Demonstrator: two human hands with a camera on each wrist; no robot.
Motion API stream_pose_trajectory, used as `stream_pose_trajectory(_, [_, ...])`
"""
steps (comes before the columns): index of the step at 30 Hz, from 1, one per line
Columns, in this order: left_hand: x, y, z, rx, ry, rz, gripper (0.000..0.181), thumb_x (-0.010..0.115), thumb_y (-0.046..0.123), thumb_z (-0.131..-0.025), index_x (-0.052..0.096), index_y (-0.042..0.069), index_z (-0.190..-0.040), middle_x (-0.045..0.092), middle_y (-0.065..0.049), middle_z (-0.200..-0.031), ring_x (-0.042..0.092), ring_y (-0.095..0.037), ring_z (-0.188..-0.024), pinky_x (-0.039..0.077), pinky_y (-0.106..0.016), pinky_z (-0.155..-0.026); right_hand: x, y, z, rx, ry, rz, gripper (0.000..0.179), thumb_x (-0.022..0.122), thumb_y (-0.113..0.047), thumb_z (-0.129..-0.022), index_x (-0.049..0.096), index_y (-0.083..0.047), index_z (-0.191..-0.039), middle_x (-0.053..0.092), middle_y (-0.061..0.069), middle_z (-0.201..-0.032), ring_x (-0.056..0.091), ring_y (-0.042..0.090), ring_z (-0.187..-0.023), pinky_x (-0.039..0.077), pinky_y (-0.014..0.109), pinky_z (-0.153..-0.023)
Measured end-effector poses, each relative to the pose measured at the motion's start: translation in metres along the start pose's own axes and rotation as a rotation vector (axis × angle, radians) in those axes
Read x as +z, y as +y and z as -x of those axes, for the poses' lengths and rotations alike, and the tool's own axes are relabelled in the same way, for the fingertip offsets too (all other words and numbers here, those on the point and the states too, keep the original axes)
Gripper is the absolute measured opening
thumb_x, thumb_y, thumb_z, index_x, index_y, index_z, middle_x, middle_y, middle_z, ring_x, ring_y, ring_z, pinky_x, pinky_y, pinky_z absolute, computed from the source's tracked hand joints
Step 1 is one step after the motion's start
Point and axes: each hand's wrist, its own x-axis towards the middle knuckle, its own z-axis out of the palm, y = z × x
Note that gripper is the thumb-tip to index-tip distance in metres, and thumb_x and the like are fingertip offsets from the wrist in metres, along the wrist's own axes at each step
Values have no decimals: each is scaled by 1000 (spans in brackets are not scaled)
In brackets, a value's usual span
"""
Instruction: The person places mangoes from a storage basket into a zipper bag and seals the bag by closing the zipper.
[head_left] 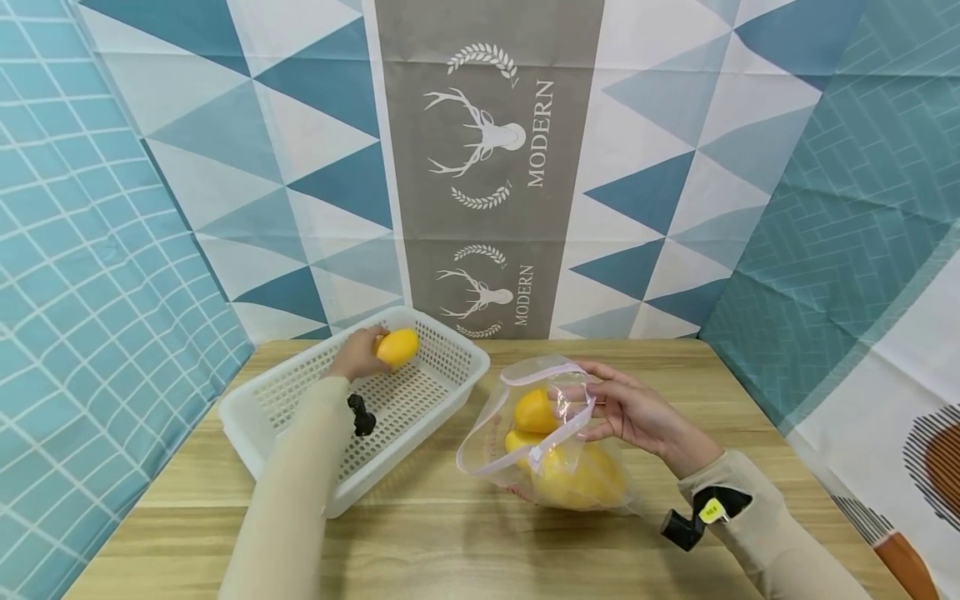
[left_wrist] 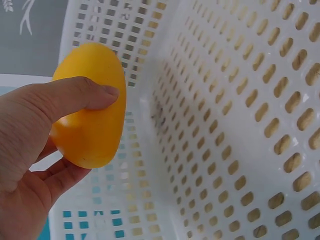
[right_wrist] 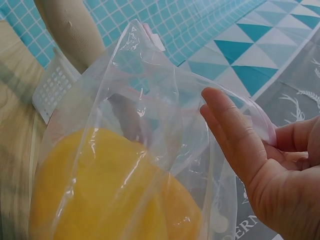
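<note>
My left hand point(head_left: 360, 353) grips a smooth yellow mango point(head_left: 398, 347) above the white perforated basket point(head_left: 480, 367). The left wrist view has the thumb across the mango's point(left_wrist: 90, 135) near face, with fingers behind it. On the right, a clear zip bag point(head_left: 491, 433) with a pale pink zip edge stands with its mouth spread. Several yellow mangoes point(head_left: 581, 479) sit inside it. My right hand point(head_left: 633, 412) holds the bag's rim at its right side. Seen from the right wrist, the rim passes between the fingers point(right_wrist: 235, 130) and thumb side of that hand.
The basket stands at the left of the wooden table point(head_left: 420, 550), its far end near the back wall. A patterned cloth point(head_left: 487, 192) hangs behind the table, with tiled-print cloth point(head_left: 97, 250) at the left side. Black wrist cameras sit on both sleeves.
</note>
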Motion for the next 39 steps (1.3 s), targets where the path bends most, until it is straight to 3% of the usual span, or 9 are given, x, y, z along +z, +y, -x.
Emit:
stream_pose_trajectory(11, [-3,4,-2,31,19,-3,73,82,7,-75,50,-3,-140,54,-29,-124,52,-42,-110,43,-60,-96,0,1,1,1,-3,-6,48,20,0,-107,50,-15,-140,62,15,-132,65,30,-112,56,39,-82])
stream_pose_trajectory(22, [-9,25,0,123,67,36,69,82,9,-73,54,-2,-135,54,-26,-121,54,-43,-108,45,-61,-93,0,2,0,1,-2,3,48,20,0,-107,50,-15,-141,62,14,-132,65,30,-110,56,39,-82])
stream_pose_trajectory(30, [-15,35,0,106,51,79,69,84,11,-75,55,5,-138,54,-23,-129,54,-40,-112,45,-57,-95,0,1,0,1,3,12,46,20,0,-107,49,-14,-140,62,14,-131,66,29,-109,57,39,-82])
stream_pose_trajectory(39, [-20,49,5,159,44,102,72,86,11,-74,56,5,-139,56,-17,-124,54,-37,-111,48,-53,-95,0,1,-1,0,-6,32,44,21,-1,-108,48,-13,-140,62,13,-131,66,28,-108,57,38,-81])
